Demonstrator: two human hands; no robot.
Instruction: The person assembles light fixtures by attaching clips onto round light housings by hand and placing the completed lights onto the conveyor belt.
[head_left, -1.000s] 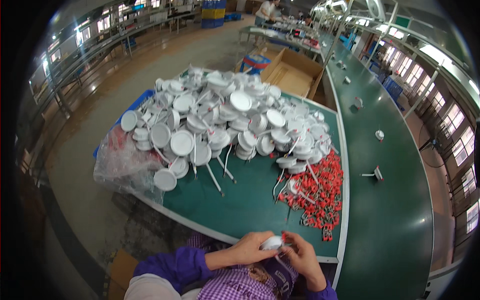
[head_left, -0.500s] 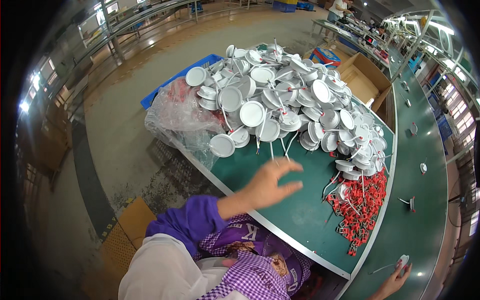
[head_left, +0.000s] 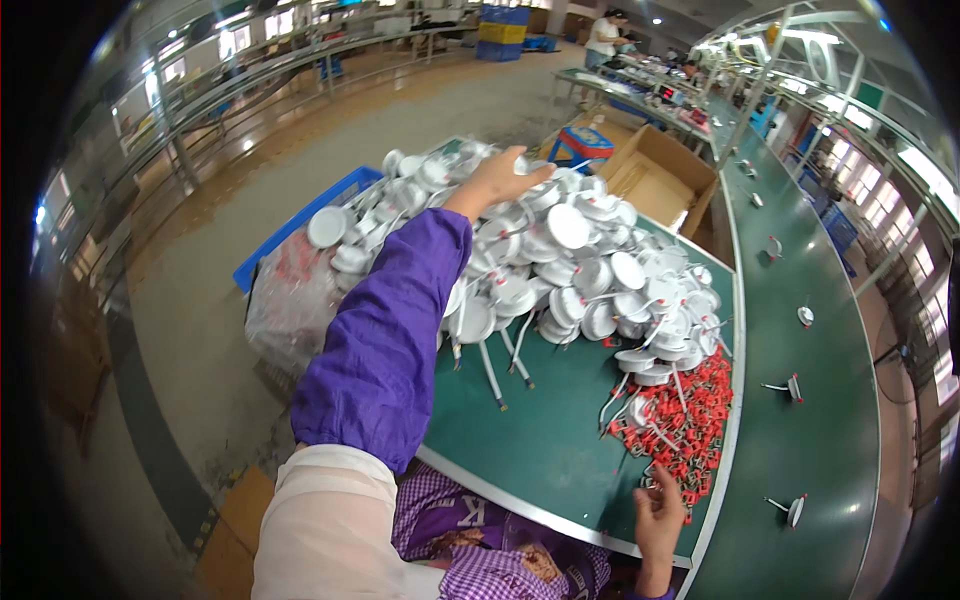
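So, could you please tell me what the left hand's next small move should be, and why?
I'd suggest the left hand gently close its grip on one of the heaped round white disc-shaped pieces: its grip looks parted over them, while the right hand is beside the small red-and-grey pieces.

My green counter, heaped with white disc lights
In front of me the cabled lights pile up across its far part; red clips spread at its right. Alongside, my green conveyor belt carries single lights, well apart.
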